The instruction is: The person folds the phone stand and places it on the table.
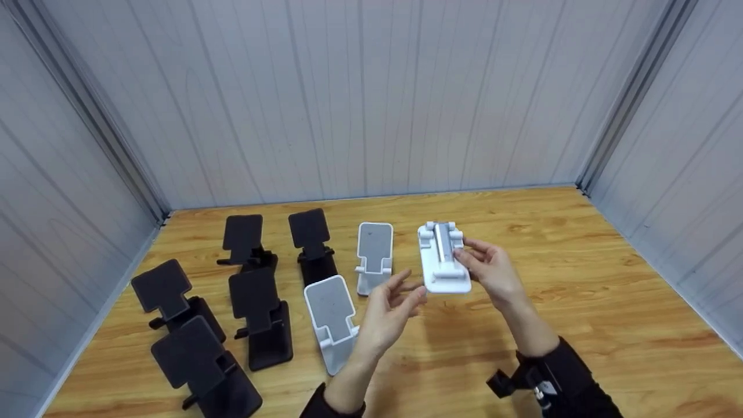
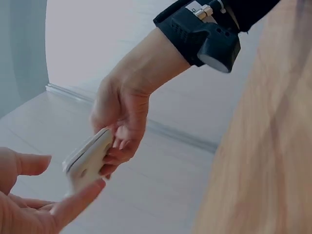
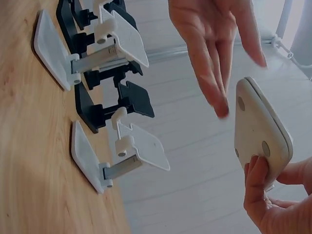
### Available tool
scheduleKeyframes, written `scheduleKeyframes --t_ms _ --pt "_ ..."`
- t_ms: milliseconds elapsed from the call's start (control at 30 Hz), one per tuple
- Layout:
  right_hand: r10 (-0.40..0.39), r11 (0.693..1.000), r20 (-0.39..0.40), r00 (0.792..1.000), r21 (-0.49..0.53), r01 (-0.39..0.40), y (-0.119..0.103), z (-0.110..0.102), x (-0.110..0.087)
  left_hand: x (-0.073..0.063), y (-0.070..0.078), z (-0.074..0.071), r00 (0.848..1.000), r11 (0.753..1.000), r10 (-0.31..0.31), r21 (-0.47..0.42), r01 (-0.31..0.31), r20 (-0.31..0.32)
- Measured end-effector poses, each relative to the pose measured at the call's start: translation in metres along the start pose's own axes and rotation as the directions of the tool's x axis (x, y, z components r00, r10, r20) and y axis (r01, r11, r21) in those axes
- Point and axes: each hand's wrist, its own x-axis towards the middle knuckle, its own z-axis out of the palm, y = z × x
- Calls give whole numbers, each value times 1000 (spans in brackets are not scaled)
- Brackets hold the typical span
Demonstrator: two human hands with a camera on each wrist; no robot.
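A folded white phone stand (image 1: 430, 267) is held above the wooden table, its hinges and silver arm facing the head camera. My right hand (image 1: 494, 274) grips it by its right side, thumb over the front. In the right wrist view, the fingers (image 3: 257, 178) lie against the flat base (image 3: 253, 122) with its round grey pads. My left hand (image 1: 386, 318) is beside the stand's lower left corner, fingers spread. The right wrist view shows a gap between this left hand (image 3: 209, 44) and the stand.
Two unfolded white phone stands with grey faces, one farther back (image 1: 375, 241) and one nearer (image 1: 329, 305), stand left of the hands. Several black phone stands (image 1: 253, 296) fill the table's left side. Pale panel walls (image 1: 389, 104) enclose the wooden table (image 1: 580, 261).
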Motion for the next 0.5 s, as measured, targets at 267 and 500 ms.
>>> scheduleKeyframes --t_ms 267,500 --pt "51 995 -28 998 -86 -53 3 -9 33 5 -20 -35 919 686 298 727 -17 -259" --pt "131 984 -58 990 -112 -137 28 -12 59 -10 15 -63 928 603 164 779 174 -334"
